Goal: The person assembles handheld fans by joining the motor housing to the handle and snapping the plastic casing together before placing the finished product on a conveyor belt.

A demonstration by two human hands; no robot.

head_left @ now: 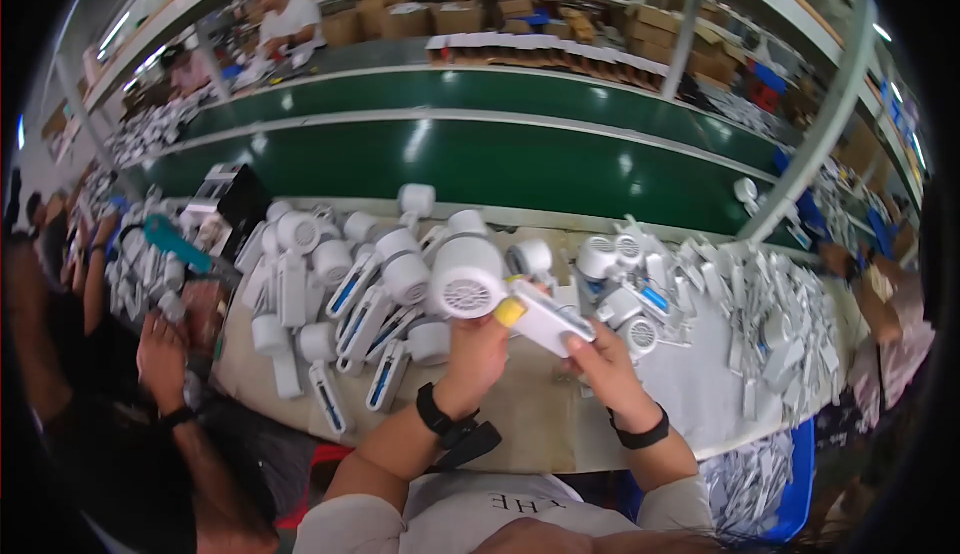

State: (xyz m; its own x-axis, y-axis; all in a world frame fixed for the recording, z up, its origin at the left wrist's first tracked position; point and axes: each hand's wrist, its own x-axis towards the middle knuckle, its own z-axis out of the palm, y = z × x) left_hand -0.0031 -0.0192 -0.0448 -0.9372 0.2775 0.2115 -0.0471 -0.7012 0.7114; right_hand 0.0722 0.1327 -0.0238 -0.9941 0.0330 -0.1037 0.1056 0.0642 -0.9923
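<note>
A white hair dryer (465,272) is held in both my hands over the near middle of the table, its round grille toward me and its handle pointing right. My left hand (478,352) is closed around it from below, where the barrel meets the handle; something yellow wraps a fingertip there. My right hand (604,362) pinches the far end of the handle, thumb on top. To the left lie several more white hair dryers (405,269), some with handles open and blue wires inside. Right of my hands is another group of dryer parts (640,299).
White handle shells (790,324) are heaped at the table's right. A blue bin (800,469) of white parts stands below. Beyond the table (520,424) runs a green conveyor (500,169). At left, a co-worker's hand (162,359) is near white parts and a teal power tool (175,242).
</note>
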